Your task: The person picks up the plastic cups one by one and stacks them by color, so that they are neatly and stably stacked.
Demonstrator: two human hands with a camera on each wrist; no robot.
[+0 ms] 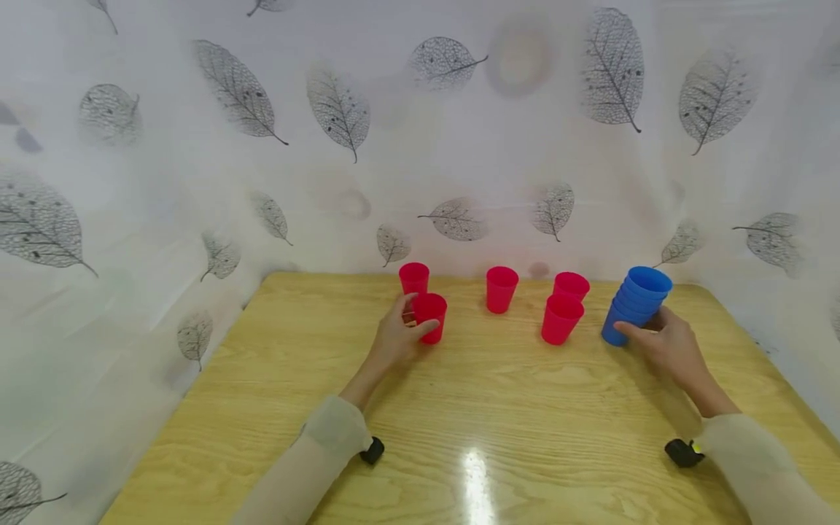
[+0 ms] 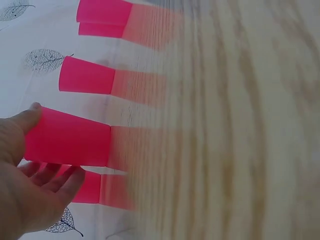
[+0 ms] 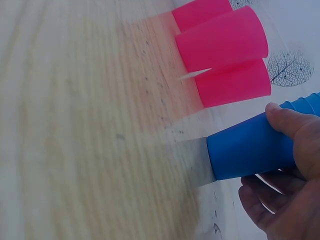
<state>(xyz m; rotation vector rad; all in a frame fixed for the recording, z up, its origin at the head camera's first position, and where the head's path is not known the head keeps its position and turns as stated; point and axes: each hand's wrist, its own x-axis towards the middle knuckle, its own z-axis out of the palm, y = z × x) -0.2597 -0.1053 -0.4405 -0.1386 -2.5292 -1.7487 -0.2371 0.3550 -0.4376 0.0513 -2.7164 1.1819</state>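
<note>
1. Tabletop (image 1: 459, 394), pale yellow wood grain, glossy; a white glare patch (image 1: 477, 485) near the viewer, and cup reflections in both wrist views
2. Wall covering (image 1: 394, 153), whitish, printed with grey skeleton leaves, rising behind the table and along its left and right sides
3. Front left red cup (image 1: 433, 315), upright on the wood, open end up; left hand (image 1: 397, 332) grasps it, thumb across the near side, fingers around the far side
4. Stack of blue cups (image 1: 636, 302), nested, several rims showing, standing at the right end of the row; right hand (image 1: 669, 346) grasps its lower part, thumb in front
5. Rear left red cup (image 1: 415, 283), upright, partly hidden behind the held red one and the left fingers
6. Middle red cup (image 1: 502, 290), upright, apart from its neighbours on both sides
7. Front right red cup (image 1: 561, 321), upright, just left of the blue stack, overlapping the rear right red cup (image 1: 572, 286) in the head view; whether these two touch, cannot tell
8. Pale sleeves, left (image 1: 328, 445) and right (image 1: 755, 452), reaching over the near part of the table, each with a black wrist device (image 1: 372, 450) at the cuff
9. Edges: back edge close behind the cups, along the covering; side edges slanting outward toward the viewer; wood grain stretching between the forearms and left of the left arm
</note>
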